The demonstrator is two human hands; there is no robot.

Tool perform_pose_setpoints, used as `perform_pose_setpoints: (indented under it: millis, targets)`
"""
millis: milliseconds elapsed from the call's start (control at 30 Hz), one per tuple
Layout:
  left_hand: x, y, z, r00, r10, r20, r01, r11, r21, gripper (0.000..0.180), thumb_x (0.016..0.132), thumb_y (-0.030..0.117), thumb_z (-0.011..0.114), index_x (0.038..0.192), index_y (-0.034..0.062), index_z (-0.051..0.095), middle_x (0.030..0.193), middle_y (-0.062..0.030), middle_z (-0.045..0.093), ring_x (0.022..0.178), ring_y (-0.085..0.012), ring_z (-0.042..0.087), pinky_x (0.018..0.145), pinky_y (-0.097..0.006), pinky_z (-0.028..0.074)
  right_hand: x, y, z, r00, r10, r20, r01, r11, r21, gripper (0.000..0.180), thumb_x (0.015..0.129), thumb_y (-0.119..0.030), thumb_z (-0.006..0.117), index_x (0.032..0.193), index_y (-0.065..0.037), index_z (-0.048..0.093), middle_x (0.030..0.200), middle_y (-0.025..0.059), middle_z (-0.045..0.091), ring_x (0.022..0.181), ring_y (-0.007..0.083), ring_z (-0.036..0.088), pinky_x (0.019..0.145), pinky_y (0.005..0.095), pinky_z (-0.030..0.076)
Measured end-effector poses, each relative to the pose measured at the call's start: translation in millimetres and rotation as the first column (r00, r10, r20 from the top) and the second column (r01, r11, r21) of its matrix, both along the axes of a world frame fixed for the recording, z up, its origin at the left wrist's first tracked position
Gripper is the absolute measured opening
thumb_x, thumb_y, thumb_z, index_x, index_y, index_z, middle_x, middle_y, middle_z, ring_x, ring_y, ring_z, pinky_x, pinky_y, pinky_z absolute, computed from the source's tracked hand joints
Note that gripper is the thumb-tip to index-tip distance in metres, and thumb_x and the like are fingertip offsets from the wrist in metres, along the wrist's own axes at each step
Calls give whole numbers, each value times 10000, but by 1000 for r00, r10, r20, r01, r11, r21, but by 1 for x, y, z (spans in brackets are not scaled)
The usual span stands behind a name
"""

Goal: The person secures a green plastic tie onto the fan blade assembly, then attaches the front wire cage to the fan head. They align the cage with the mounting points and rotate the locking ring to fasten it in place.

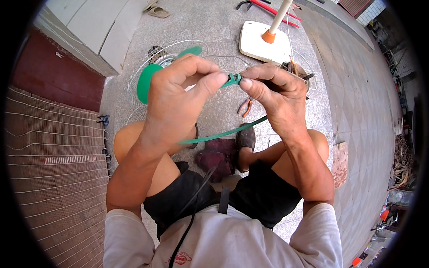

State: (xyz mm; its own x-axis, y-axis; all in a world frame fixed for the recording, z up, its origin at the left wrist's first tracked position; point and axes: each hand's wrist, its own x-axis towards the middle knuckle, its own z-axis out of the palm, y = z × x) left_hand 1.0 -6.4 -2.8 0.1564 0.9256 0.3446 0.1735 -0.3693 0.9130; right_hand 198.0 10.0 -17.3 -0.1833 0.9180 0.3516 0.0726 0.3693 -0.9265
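Observation:
Both hands are raised in front of me, fingertips almost meeting over a green plastic band (228, 133). It is thin and curved, looping below my hands, and its clasp-like ends come together between them. My left hand (181, 85) pinches one end between thumb and fingers. The other end is in the pinch of my right hand (277, 91), beside a small dark piece I cannot make out. Behind my left hand lie green fan blades (146, 82) and a white wire fan guard (132, 91), partly hidden.
Pliers (245, 107) with orange handles lie beyond my feet. A white stand base (259, 42) with a pole stands farther off, near a red long-handled tool (277, 13). Fan motor parts (292, 68) sit behind my right hand. A maroon cloth (216, 158) lies between my feet.

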Motion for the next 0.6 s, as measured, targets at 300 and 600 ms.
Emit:
perform_pose_setpoints:
  millis: [300,600]
  targets:
    - [2,0,0,999,32,19,-33,998,58,93,884,-42,622,974,-27,633,926,-35,589,905,-106,591,806,-243,482,0,1,-2,1000,12,-23,-12,1000,-10,129,828,-105,760,919,-23,718,813,28,691,766,81,610,685,231,493]
    - [6,-2,1,999,51,-5,-51,996,67,90,887,-23,624,977,-29,622,920,-41,588,926,-108,588,814,-248,482,0,1,-2,1000,8,-12,-8,1000,-14,130,829,-111,761,919,-27,721,812,29,690,754,79,606,676,229,489]
